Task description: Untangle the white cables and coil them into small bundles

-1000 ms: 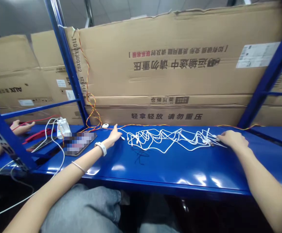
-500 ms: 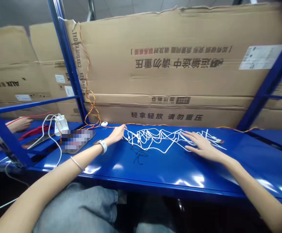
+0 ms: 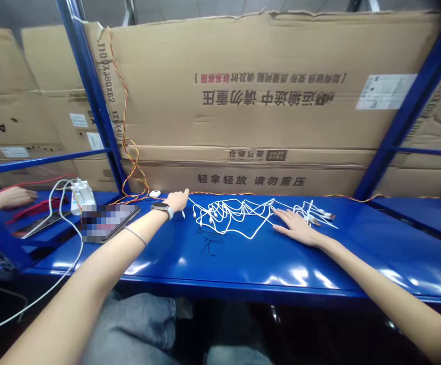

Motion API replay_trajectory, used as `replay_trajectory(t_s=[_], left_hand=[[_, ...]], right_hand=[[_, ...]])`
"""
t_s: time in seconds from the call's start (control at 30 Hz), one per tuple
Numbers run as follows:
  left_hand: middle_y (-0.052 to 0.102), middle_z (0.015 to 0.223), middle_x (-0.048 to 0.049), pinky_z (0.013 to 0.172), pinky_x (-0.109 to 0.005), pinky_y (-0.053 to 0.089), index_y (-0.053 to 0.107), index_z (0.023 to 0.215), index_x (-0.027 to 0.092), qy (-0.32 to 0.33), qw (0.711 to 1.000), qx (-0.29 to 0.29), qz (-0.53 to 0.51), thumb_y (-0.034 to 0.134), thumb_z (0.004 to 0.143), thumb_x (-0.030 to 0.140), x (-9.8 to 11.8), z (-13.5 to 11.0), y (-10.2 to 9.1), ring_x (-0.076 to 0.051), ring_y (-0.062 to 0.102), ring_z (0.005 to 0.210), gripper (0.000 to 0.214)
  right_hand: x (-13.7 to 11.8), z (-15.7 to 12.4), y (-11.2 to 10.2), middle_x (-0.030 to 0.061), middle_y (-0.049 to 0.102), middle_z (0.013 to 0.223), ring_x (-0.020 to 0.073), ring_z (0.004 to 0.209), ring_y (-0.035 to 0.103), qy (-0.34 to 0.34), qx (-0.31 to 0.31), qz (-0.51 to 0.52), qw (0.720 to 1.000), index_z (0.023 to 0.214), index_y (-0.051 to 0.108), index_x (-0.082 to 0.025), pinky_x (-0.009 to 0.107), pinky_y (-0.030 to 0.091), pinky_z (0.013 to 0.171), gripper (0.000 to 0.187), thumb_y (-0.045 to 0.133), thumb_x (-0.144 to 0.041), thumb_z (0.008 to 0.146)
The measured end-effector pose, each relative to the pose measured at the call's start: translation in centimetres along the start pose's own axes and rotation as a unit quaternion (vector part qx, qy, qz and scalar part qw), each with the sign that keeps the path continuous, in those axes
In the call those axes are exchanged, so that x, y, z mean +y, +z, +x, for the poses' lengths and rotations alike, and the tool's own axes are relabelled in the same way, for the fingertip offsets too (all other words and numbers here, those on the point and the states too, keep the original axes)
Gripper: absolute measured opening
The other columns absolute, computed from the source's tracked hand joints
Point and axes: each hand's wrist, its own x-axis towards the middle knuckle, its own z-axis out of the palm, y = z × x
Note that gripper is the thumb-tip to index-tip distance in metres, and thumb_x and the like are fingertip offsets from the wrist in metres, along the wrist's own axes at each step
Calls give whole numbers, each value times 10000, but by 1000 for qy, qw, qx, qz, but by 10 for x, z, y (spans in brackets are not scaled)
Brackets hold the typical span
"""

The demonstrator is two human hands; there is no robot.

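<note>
My right hand (image 3: 296, 227) hides part of the cables (image 3: 251, 237); left of them, the phone's screen (image 3: 108, 221) is blurred.

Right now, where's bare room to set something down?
Glossy blue metal shelf: the front-edge strip, left of the bare right forearm; also right of the tangled white cables, behind that forearm. Crowded: centre, with cables, left hand and right hand; left end, with flat dark-edged phone and boxy white adapter.

Large carton (image 3: 159, 121): "轻拿轻放 请勿重压"; "1100X380X62" sideways. Left carton (image 3: 19, 114): "AUX".
</note>
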Motion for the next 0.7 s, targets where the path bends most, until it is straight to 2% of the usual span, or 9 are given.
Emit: replay_trajectory(t_s=[0.13, 0.2, 0.27, 0.33, 0.4, 0.47, 0.57, 0.63, 0.7], left_hand=[[581, 1206, -320, 863, -521, 471, 375, 1410, 88, -17, 998, -26, -46, 523, 783, 140, 5, 5, 7, -416, 618, 1064, 647], [473, 1344, -334, 777, -476, 516, 272, 1481, 116, -35, 994, -30, -103, 563, 765, 178, 7, 6, 11, -400, 647, 1001, 776], [286, 1476, -342, 733, -452, 533, 167, 1524, 134, -55, 982, -22, -177, 590, 744, 203, 11, 8, 17, -397, 648, 1002, 890], [148, 1534, -324, 799, -449, 527, 96, 1538, 136, -64, 970, 0, -234, 601, 736, 225, 15, 10, 23, -402, 600, 1107, 951], [98, 1559, -284, 940, -461, 468, 81, 1540, 146, -52, 970, 31, -234, 598, 753, 275, 20, 11, 28, -410, 489, 1254, 950], [60, 1584, -230, 1040, -520, 368, 125, 1539, 185, -17, 978, 65, -198, 589, 778, 336, 26, 10, 30, -443, 351, 1351, 904], [-3, 1618, -135, 1063, -641, 253, 245, 1520, 239, 80, 986, 111, -98, 559, 815, 418, 36, 2, 29, -490, 162, 1410, 792], [50, 1623, -97, 1093, -672, 129, 338, 1490, 247, 162, 978, 123, -36, 548, 826, 495, 43, -6, 28, -462, 58, 1439, 739], [178, 1605, -87, 1111, -659, -4, 401, 1459, 269, 230, 969, 87, -4, 567, 793, 599, 50, -12, 28, -413, 27, 1459, 762]], right_hand=[[-2, 7, 0, 51, 190, 1597, 348, 1468, 122, 2, -10, 2, 1000, 1531, 264, -227, 507, 115, 1194, 872, 369, -730, 826], [-2, 14, 3, 53, 200, 1594, 351, 1463, 146, 14, -1, 1, 1000, 1515, 309, -214, 489, 123, 1196, 844, 333, -726, 845], [-3, 24, 7, 63, 200, 1594, 355, 1461, 151, 31, 2, -1, 1000, 1514, 313, -195, 479, 124, 1196, 847, 299, -730, 857], [-6, 34, 10, 81, 193, 1594, 358, 1462, 146, 50, -2, -4, 999, 1518, 299, -177, 484, 127, 1191, 857, 274, -731, 865], [-11, 45, 12, 95, 184, 1595, 365, 1458, 155, 74, -3, -8, 997, 1523, 283, -171, 492, 138, 1182, 857, 252, -729, 873], [-20, 56, 12, 113, 182, 1595, 383, 1448, 175, 109, -3, -11, 994, 1526, 272, -164, 496, 142, 1175, 861, 231, -727, 877], [-36, 70, 9, 148, 192, 1588, 407, 1439, 182, 165, -2, -10, 986, 1528, 258, -129, 504, 124, 1168, 864, 209, -710, 890], [-46, 77, 7, 162, 193, 1585, 420, 1436, 175, 197, 5, -3, 980, 1528, 249, -112, 511, 118, 1164, 856, 215, -692, 899], [-53, 81, 6, 176, 198, 1581, 434, 1431, 174, 218, 13, 3, 976, 1529, 235, -95, 508, 122, 1161, 857, 225, -681, 903]])
